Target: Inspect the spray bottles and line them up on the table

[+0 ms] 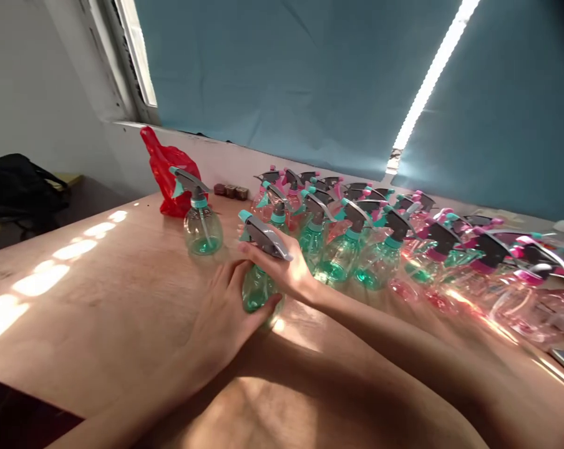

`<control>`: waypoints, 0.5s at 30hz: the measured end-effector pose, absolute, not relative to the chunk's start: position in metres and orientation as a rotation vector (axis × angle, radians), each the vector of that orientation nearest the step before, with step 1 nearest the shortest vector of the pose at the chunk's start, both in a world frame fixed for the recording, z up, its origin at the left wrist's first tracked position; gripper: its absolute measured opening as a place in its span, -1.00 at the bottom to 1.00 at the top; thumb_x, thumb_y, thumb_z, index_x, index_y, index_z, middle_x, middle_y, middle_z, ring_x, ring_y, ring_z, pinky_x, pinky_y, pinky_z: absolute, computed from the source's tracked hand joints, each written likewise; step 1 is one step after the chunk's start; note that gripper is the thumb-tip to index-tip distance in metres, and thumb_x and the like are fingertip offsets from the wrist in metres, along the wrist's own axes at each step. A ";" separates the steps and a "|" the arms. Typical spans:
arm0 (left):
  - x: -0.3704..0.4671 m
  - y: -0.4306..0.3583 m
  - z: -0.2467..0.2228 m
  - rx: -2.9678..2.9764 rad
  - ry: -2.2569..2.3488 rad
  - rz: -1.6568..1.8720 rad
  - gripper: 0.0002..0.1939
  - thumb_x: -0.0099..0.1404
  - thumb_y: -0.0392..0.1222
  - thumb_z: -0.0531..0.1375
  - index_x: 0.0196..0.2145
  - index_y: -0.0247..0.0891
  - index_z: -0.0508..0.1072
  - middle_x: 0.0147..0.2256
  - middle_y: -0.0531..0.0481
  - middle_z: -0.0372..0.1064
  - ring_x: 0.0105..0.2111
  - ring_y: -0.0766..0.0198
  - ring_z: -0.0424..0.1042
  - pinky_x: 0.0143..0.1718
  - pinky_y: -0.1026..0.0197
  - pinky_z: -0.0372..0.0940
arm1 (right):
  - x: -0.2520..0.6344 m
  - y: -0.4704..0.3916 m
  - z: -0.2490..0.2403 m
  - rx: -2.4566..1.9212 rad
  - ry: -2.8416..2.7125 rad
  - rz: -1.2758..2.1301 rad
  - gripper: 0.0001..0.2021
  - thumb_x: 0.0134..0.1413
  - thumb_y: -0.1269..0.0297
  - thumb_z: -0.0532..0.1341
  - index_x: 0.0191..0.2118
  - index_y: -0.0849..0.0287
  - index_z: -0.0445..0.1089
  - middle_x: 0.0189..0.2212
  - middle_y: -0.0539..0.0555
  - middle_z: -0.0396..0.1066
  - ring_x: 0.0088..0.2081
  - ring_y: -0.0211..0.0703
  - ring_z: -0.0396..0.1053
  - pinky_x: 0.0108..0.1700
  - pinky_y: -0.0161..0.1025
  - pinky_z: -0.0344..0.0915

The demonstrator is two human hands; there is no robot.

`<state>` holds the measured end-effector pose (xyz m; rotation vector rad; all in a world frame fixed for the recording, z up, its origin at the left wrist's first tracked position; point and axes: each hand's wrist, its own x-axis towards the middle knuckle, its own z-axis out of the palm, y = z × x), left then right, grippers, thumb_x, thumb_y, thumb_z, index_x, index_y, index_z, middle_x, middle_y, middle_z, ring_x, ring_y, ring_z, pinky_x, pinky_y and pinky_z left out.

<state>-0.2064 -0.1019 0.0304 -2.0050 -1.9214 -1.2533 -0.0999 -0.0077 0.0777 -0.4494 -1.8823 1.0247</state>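
Note:
A clear green spray bottle (256, 290) with a grey and teal trigger head (264, 237) stands on the wooden table in front of me. My left hand (230, 299) wraps round the lower part of its body, thumb on the near side. Around the neck, just under the trigger head, closes my right hand (286, 262); its palm hides the collar. Another green spray bottle (203, 227) stands upright by itself to the left, apart from both hands.
Several green and pink spray bottles (375, 262) crowd the right side and back of the table (123, 299). A red plastic bag (172, 165) sits at the back left, near small dark blocks (231, 191). Beyond the left edge lies a black bag (20, 187).

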 end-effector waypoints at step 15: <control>-0.281 -0.053 0.059 -1.819 -1.981 -0.776 -0.49 0.30 0.11 0.20 0.02 -0.34 0.35 -0.11 -0.21 0.44 0.00 -0.16 0.32 0.02 -0.11 0.16 | -0.075 0.049 0.165 -0.703 -2.199 0.048 -0.78 0.11 0.17 0.27 -0.21 0.23 0.46 -0.19 0.14 0.50 -0.15 -0.05 0.42 -0.11 -0.10 0.30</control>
